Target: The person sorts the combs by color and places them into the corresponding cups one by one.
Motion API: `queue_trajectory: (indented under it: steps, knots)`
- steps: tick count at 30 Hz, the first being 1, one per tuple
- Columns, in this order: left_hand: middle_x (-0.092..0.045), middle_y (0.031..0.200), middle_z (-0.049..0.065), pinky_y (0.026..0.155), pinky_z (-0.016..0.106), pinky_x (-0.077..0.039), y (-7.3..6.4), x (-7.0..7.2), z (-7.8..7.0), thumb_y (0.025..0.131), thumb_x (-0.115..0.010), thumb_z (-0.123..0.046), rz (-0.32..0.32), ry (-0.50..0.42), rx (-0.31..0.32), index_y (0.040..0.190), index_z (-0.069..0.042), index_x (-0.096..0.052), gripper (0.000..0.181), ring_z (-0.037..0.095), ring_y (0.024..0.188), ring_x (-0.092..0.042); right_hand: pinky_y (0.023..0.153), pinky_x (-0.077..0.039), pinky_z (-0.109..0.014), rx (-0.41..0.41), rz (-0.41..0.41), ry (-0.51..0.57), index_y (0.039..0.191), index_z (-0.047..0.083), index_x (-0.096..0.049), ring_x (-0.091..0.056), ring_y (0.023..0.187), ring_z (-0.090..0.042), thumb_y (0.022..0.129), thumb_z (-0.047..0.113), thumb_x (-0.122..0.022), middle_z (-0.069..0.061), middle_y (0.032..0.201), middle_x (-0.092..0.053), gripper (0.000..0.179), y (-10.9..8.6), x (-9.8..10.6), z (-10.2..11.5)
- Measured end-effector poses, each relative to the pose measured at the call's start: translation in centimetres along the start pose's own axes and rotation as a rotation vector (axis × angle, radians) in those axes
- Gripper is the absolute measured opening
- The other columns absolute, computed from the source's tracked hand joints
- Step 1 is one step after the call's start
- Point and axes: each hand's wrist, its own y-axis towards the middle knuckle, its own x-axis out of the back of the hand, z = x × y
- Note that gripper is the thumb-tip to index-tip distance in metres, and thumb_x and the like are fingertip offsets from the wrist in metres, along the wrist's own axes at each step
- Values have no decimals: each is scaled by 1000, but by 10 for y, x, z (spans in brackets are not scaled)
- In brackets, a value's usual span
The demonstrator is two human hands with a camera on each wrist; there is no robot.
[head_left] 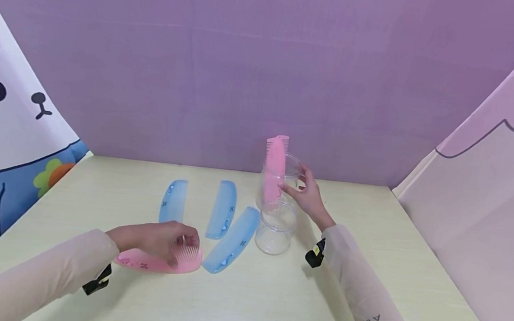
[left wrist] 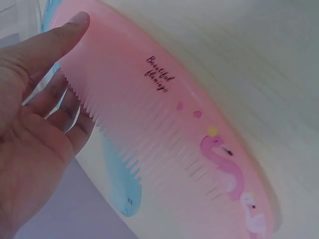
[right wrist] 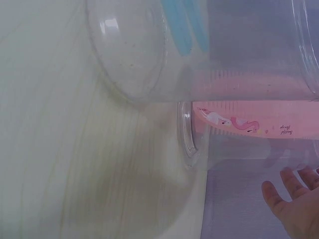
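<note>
A pink comb (head_left: 186,266) with a flamingo print lies in front, teeth facing away from the person. My left hand (head_left: 163,240) pinches it near its right end, with the thumb (left wrist: 70,35) on its face and the other fingers at the toothed side. At the back stands a clear jar (right wrist: 234,152) with pink combs (head_left: 276,165) upright in it. The right hand (head_left: 308,199) holds this jar from the right, thumb at the front and fingers toward the far side. A second clear jar (head_left: 273,239) stands just in front of it.
Three blue combs lie between the left hand and the jars: one at the left (head_left: 173,201), a middle one (head_left: 223,210) and a slanted one (head_left: 232,241) beside the near jar. A purple backdrop (head_left: 198,98) rises behind the table (head_left: 242,309); printed cloths hang at both sides.
</note>
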Motion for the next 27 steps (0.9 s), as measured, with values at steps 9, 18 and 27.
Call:
queue_trajectory:
  steps: [9,18,27]
  knots:
    - [-57,97,-7,77,25,-48,2,11,-5,76,-62,3,72,-2,77,105,-24,-55,40,12,88,-53,104,-36,-47,8,-3,1,144,14,-19,-33,132,-31,80,32,-69,-12,145,-31,83,0,0,0]
    - [-56,99,-2,79,25,-48,2,23,-9,78,-52,8,134,-49,91,104,-20,-52,38,15,89,-53,104,-36,-47,-3,-5,-6,144,14,-18,-33,132,-30,80,33,-69,-11,146,-30,84,1,-1,1]
    - [-56,102,2,80,26,-49,2,37,-7,81,-52,4,121,-49,47,111,-22,-49,40,15,88,-57,104,-35,-48,-3,-2,2,144,14,-18,-33,132,-31,80,32,-69,-12,146,-30,84,0,0,1]
